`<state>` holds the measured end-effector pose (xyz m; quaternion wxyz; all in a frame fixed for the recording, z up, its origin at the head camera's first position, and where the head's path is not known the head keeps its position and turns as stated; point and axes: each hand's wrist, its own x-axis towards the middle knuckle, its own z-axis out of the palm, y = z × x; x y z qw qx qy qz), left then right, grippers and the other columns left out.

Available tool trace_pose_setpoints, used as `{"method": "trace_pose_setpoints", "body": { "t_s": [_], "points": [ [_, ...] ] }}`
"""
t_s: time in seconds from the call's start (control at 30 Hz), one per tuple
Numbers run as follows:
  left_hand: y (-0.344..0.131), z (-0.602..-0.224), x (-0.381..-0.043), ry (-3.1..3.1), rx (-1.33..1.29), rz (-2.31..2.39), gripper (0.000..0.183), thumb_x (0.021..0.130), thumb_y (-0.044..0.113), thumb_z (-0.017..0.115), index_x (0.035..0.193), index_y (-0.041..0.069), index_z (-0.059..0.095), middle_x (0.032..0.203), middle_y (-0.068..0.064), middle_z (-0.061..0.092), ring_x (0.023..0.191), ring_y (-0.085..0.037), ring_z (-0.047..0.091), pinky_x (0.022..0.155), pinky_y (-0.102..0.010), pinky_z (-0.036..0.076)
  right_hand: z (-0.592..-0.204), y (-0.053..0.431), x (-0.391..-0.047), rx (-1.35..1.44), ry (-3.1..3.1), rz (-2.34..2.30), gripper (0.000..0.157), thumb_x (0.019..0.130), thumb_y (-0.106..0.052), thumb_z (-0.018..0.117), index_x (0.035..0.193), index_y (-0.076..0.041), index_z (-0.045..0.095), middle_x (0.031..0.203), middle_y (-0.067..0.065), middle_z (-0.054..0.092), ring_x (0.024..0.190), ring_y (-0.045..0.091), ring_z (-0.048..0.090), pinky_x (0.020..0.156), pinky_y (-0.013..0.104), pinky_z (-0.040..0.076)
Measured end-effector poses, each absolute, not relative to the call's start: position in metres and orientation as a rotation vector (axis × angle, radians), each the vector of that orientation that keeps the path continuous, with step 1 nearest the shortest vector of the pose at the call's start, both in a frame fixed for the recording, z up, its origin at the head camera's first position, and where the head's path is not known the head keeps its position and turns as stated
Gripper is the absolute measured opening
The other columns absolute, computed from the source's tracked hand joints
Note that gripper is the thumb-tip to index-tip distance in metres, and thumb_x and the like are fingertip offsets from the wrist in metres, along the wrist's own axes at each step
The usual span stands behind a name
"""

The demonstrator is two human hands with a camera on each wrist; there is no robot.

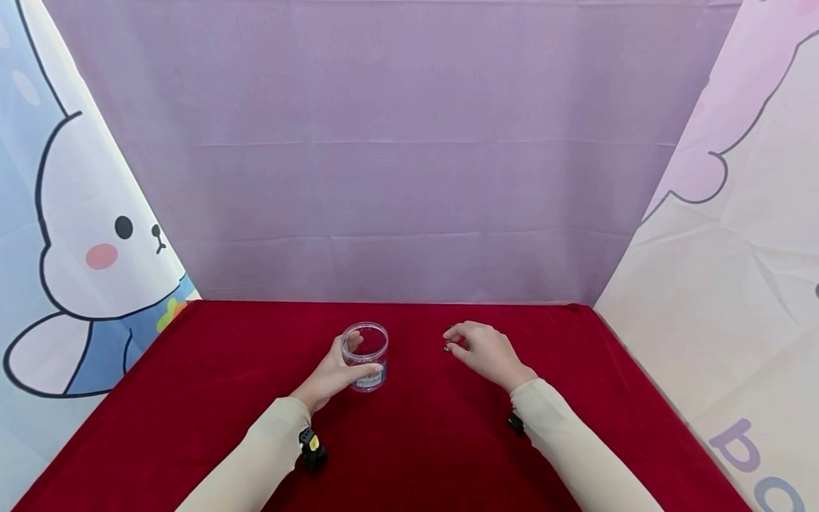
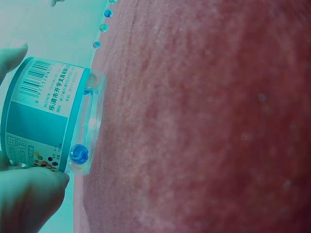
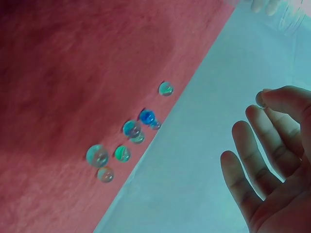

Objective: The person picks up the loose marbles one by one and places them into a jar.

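A clear plastic jar [image 1: 370, 380] with a printed label stands open at the top, left of the middle of the red cloth. My left hand [image 1: 331, 375] grips it around the side, thumb across the front. Inside near its bottom lie a blue swirled marble [image 2: 79, 154] and another bluish one, in the left wrist view. To the right of the jar, my right hand [image 1: 483, 350] hovers over the cloth and pinches a small glass marble [image 3: 260, 99] between thumb and forefinger. Its other fingers are spread loosely in the right wrist view.
Several loose marbles, among them a green one [image 3: 122, 153] and a blue one [image 3: 147, 116], lie in a group on the red cloth [image 3: 73, 73]. A purple curtain [image 1: 397, 156] hangs behind the table, with printed cartoon sheets [image 1: 102, 192] at both sides.
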<state>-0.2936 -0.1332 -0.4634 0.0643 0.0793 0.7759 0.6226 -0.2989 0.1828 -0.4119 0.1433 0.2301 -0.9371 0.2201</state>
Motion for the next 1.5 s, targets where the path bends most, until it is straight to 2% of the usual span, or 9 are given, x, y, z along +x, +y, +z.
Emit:
{"method": "trace_pose_setpoints", "body": {
  "t_s": [0.33, 0.9, 1.13, 1.27, 1.5],
  "points": [
    [-0.133, -0.463, -0.294, 2.337, 0.246, 1.883, 0.099, 0.079, 0.034, 0.088, 0.152, 0.014, 0.024, 0.156, -0.009, 0.034, 0.145, -0.031, 0.027, 0.112, -0.055, 0.033, -0.410, 0.166, -0.299, 0.729, -2.651, 0.662, 0.017, 0.091, -0.018, 0.074, 0.107, -0.023, 0.074, 0.099, -0.013, 0.067, 0.081, 0.009, 0.062, 0.068, 0.031, 0.052],
    [-0.133, -0.463, -0.295, 2.336, 0.238, 1.880, 0.099, 0.078, 0.036, 0.087, 0.151, 0.015, 0.024, 0.156, -0.009, 0.034, 0.144, -0.033, 0.028, 0.111, -0.056, 0.034, -0.404, 0.141, -0.300, 0.764, -2.622, 0.755, 0.020, 0.091, -0.017, 0.075, 0.111, -0.022, 0.073, 0.102, -0.013, 0.067, 0.089, 0.016, 0.066, 0.074, 0.031, 0.054],
    [-0.133, -0.464, -0.295, 2.332, 0.232, 1.881, 0.099, 0.079, 0.034, 0.087, 0.152, 0.014, 0.024, 0.156, -0.010, 0.034, 0.144, -0.033, 0.028, 0.112, -0.056, 0.032, -0.402, 0.131, -0.300, 0.776, -2.604, 0.732, 0.021, 0.091, -0.020, 0.075, 0.113, -0.022, 0.073, 0.103, -0.013, 0.067, 0.087, 0.009, 0.064, 0.073, 0.028, 0.054],
    [-0.133, -0.464, -0.296, 2.329, 0.229, 1.877, 0.097, 0.080, 0.033, 0.086, 0.152, 0.015, 0.024, 0.156, -0.010, 0.033, 0.145, -0.032, 0.027, 0.112, -0.056, 0.032, -0.402, 0.126, -0.301, 0.788, -2.602, 0.735, 0.022, 0.092, -0.021, 0.075, 0.113, -0.022, 0.073, 0.103, -0.012, 0.067, 0.088, 0.012, 0.065, 0.074, 0.028, 0.054],
    [-0.132, -0.462, -0.294, 2.329, 0.223, 1.875, 0.094, 0.082, 0.030, 0.085, 0.151, 0.015, 0.024, 0.156, -0.010, 0.033, 0.144, -0.032, 0.027, 0.112, -0.056, 0.032, -0.399, 0.116, -0.300, 0.817, -2.594, 0.698, 0.023, 0.093, -0.025, 0.074, 0.115, -0.021, 0.073, 0.104, -0.011, 0.068, 0.088, 0.009, 0.065, 0.075, 0.026, 0.055]
  ]
}}
